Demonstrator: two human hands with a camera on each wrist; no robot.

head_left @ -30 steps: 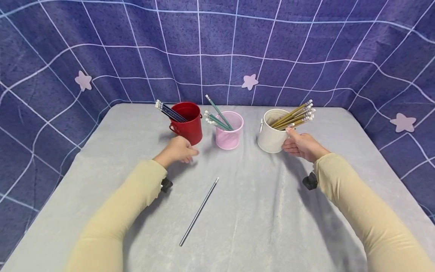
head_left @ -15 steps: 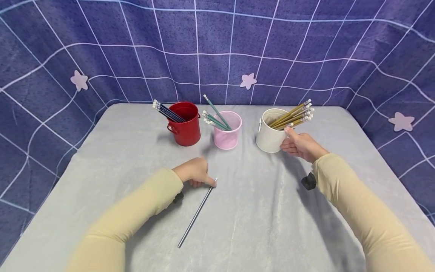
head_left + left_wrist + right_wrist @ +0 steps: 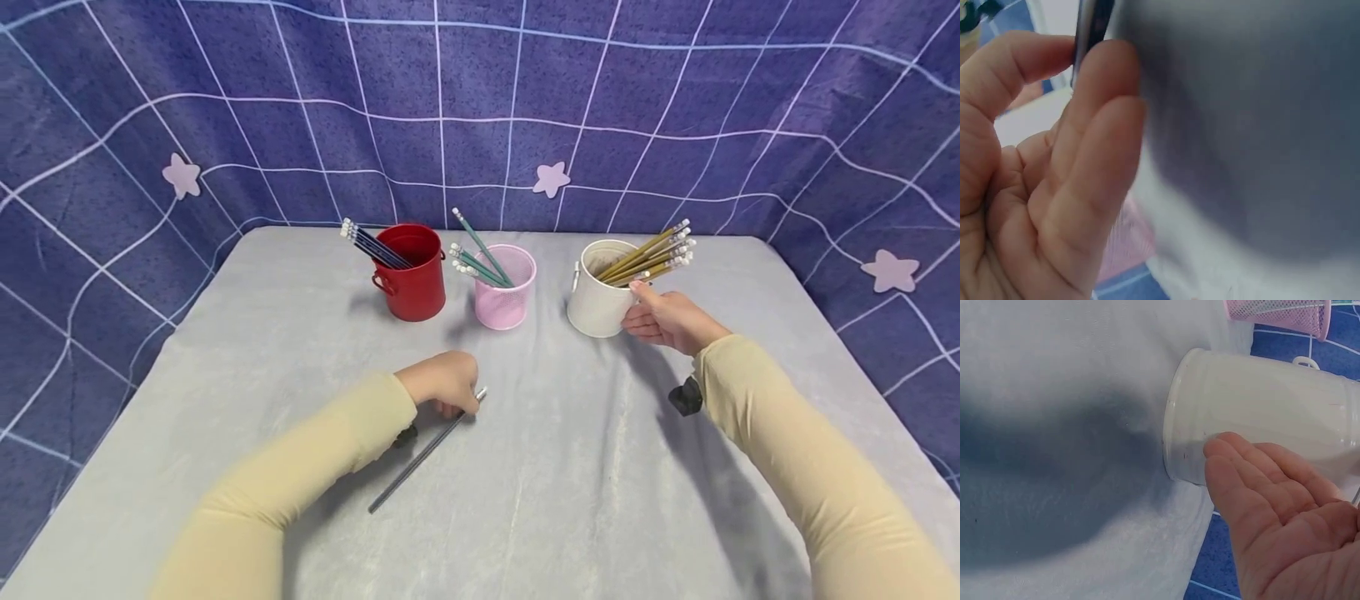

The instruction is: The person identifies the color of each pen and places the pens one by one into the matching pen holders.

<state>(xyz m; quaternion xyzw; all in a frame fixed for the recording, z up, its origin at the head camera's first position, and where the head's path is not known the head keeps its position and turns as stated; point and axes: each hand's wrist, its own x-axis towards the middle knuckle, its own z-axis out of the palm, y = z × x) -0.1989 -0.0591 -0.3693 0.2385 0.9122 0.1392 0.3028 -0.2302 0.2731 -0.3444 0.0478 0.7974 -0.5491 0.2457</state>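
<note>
My left hand [image 3: 448, 383] pinches a dark pencil [image 3: 417, 463] near its eraser end, over the middle of the table. In the left wrist view the pencil [image 3: 1092, 24] sits between the thumb and the fingertips. At the right, my right hand [image 3: 670, 320] rests against the side of a white bucket [image 3: 595, 307] holding several yellow-brown pencils [image 3: 651, 254]. Its fingers lie straight along the wall in the right wrist view, and the thumb is by the rim in the head view.
A red bucket [image 3: 418, 290] with several dark blue pencils [image 3: 375, 248] stands at the back left. Beside it is a pink mesh cup [image 3: 501, 310] with several green pencils [image 3: 480, 265]. Behind the grey-covered table [image 3: 555, 467] hangs a blue curtain [image 3: 480, 83].
My left hand has moved from near the red bucket to the lying pencil and pinched it. The pencil's lower end has swung up and left. The right hand has stayed at the white bucket.
</note>
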